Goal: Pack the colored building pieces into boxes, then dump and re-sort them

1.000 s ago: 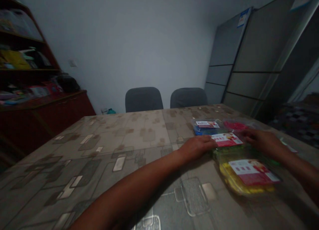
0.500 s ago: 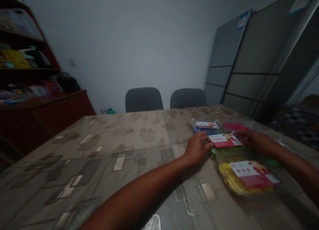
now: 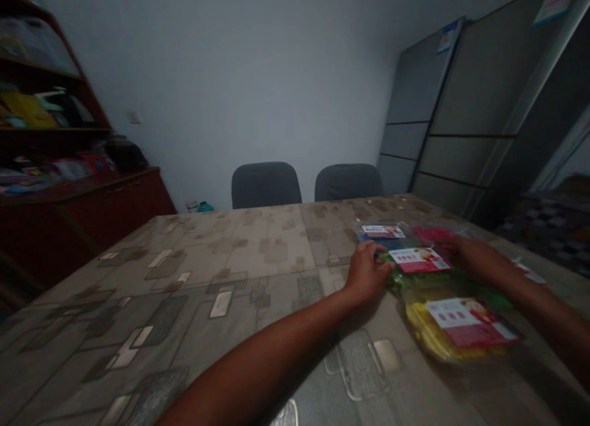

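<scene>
Several clear packets with red-and-white labels lie at the right of the table (image 3: 239, 266). My left hand (image 3: 366, 271) grips the left edge of the green packet (image 3: 417, 267), fingers curled around it. My right hand (image 3: 470, 257) holds the same packet's right side, its fingers partly hidden. A blue packet (image 3: 380, 234) and a pink packet (image 3: 436, 233) lie just beyond it. A yellow packet (image 3: 454, 331) lies nearer to me.
Two dark chairs (image 3: 266, 184) stand at the table's far edge. A red-brown cabinet (image 3: 83, 214) with cluttered shelves is on the left. Tall grey cabinets (image 3: 465, 112) line the right wall. A small teal bottle (image 3: 205, 206) sits beyond the table.
My left hand has turned from lying flat beside the green packet to gripping its edge. The packet has lifted slightly and shifted away from me.
</scene>
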`<state>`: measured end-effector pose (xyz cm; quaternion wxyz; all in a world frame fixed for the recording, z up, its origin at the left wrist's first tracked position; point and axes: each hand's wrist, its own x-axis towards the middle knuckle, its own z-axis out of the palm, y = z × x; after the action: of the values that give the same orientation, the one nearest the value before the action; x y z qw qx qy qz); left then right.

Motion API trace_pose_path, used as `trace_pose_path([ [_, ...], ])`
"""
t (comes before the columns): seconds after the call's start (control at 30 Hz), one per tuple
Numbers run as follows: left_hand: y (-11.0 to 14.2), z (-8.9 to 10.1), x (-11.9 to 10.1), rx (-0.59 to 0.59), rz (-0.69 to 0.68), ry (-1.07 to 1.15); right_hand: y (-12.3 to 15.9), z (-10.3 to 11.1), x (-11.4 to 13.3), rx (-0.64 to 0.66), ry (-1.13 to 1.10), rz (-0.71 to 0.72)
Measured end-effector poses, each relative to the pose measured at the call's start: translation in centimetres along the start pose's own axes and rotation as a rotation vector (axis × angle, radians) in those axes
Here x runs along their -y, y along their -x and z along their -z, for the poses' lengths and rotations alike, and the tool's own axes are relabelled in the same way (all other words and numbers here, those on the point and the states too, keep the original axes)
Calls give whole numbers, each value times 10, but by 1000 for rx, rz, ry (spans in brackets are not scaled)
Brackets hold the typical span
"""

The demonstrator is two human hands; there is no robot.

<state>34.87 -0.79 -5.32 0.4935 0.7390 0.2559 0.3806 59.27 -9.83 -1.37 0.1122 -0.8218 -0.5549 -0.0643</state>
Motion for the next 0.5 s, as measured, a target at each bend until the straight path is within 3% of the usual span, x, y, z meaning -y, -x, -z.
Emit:
trace_pose_path([
  [0.17,1,1,0,8,42,97,4,2,2,72,47,24],
  [0.3,6,11,4,37,105,171,11,10,4,28,80,-13],
  [0.5,52,28,-8,201,341,310,57,33,-12,-104,103,-141],
])
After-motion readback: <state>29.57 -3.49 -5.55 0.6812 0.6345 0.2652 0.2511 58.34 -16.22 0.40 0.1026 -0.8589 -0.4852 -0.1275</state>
